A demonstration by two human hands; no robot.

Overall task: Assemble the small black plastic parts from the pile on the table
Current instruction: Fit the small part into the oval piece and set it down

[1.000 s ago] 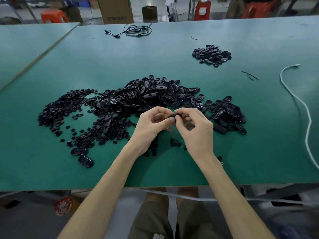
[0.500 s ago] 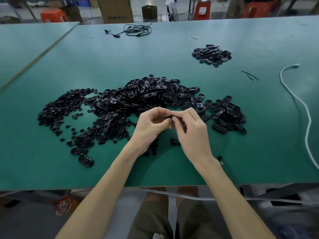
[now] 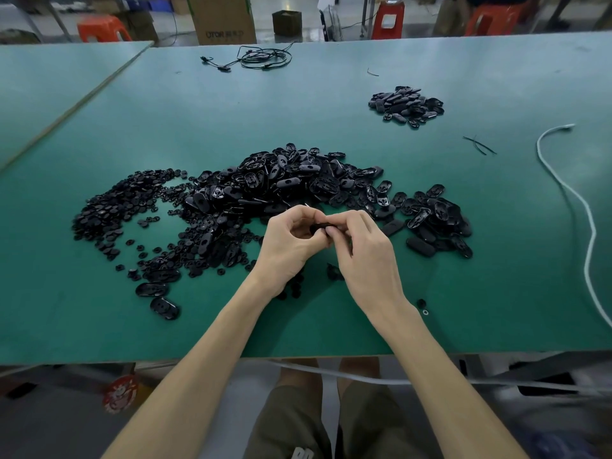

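Head view: both hands meet just above the green table (image 3: pixel 231 104), at the near edge of the big pile (image 3: pixel 281 187) of black plastic parts. The left hand (image 3: pixel 291 246) has its fingers (image 3: pixel 298 215) curled inward, and thumb and fingertips pinch one end of a small black part (image 3: pixel 318 228). The right hand (image 3: pixel 367 256) faces it with bent fingers (image 3: pixel 351 220) closed on the other end of the same part. The part sits between the two sets of fingertips and is mostly hidden by them, so I cannot tell its shape or whether it is one piece or two.

The big pile holds oval shells. A spread of smaller round pieces (image 3: pixel 126 203) lies to its left. A separate small heap (image 3: pixel 405 106) of oval parts lies well apart, towards the far right of the table.

Beyond the table a cardboard box (image 3: pixel 225 18) carries dark print that looks like "OTOR", followed by marks too blurred to read. A round red and white sticker (image 3: pixel 121 394) shows below the table edge, with its design illegible. White lettering on the shorts (image 3: pixel 303 453) is cut off by the frame.
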